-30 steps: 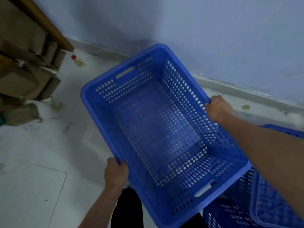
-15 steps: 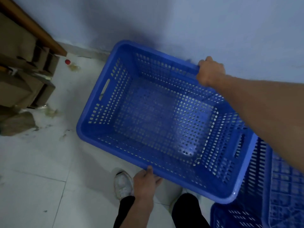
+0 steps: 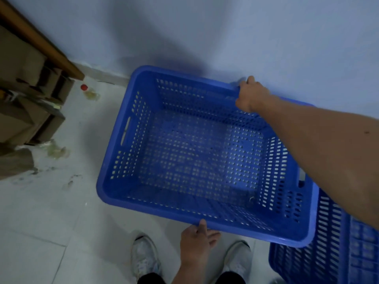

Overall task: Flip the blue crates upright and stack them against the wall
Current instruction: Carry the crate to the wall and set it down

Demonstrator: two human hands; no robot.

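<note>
On my feed, far left: cardboard boxes [image 3: 22, 119] sit under a wooden edge [image 3: 43, 44], and a red-capped bottle [image 3: 88, 91] lies beside them on the pale tiled floor [image 3: 41, 222].

Centre: the blue crate [image 3: 194, 158] is upright, open side up, with its perforated bottom in full view. Its far long rim is close against the wall [image 3: 225, 27]. I cannot tell whether it rests on the floor or hangs in the grip.

At the near long rim the left hand [image 3: 196, 240] meets the crate from below. The thumb stands upright against the rim's outer edge and the other fingers reach under the lip; I cannot tell whether they curl round it. Two white shoes [image 3: 143, 259] stand either side of that wrist, just short of the crate.

Right of centre, the right hand [image 3: 252, 95] grasps the far rim, its fingers [image 3: 249, 80] hooked over the edge on the wall side. Its forearm crosses above the crate's right end.

Bottom right: more blue crates [image 3: 320, 255] lie partly under the held crate's right corner.
</note>
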